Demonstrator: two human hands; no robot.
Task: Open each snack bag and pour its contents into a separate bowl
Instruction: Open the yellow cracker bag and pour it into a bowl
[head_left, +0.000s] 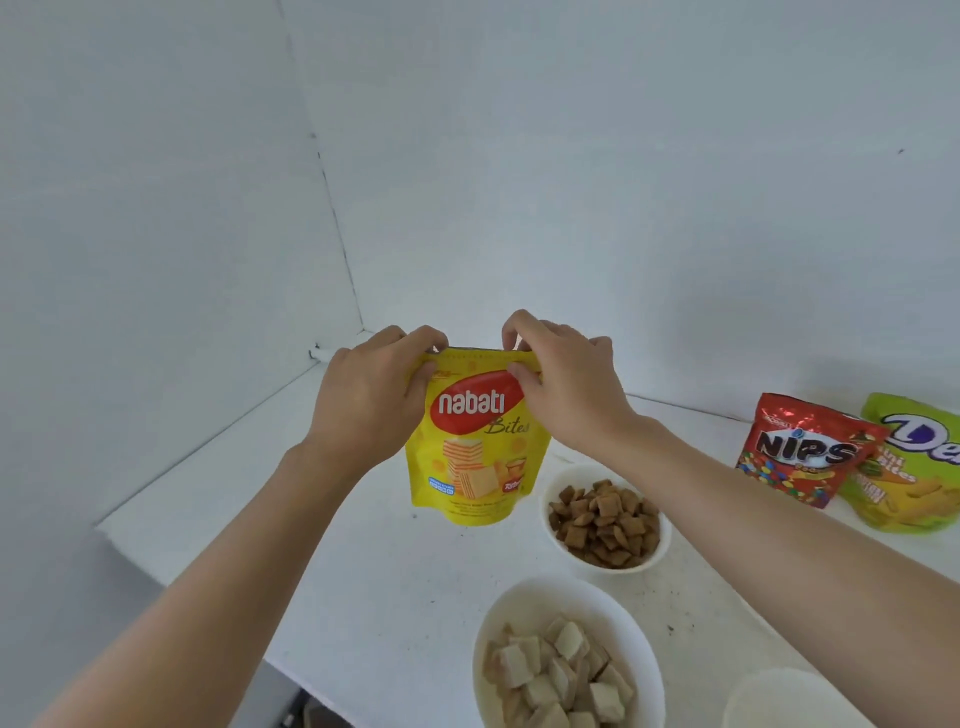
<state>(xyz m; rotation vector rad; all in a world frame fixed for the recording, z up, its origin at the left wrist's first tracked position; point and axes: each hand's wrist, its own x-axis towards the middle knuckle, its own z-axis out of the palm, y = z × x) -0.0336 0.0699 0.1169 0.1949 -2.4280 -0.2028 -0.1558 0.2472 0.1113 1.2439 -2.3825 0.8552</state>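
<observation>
– What's w/ the hands rn?
– Both up at the top edge of the yellow Nabati bag (475, 441). The left hand (363, 400) pinches the top left corner, thumb in front, fingers curled over the back. The right hand (566, 384) pinches the top right corner the same way.
– Bag upright?
– Yep, label facing the person, held out front over the white counter (363, 571), approx. in the corner where the walls meet. Can't tell if its bottom touches the counter.
– Torn yet?
– The top strip looks flat and whole between the two hands, but it's too small to be sure.
– Bowls?
– Three white ones, all to the right of the bag. The far bowl (551, 499), just beside the bag's lower right corner, holds brown pillow-shaped pieces (605, 525). The near bowl (498, 613) holds pale square pieces (550, 675). The third bowl (779, 696) is cut off at the bottom edge, so contents not visible.
– Other bags?
– Red NIPS bag (805, 452) at the far right by the wall, w/ a green bag (914, 467) behind it, touching, partly covered. Both well apart from the hands.
</observation>
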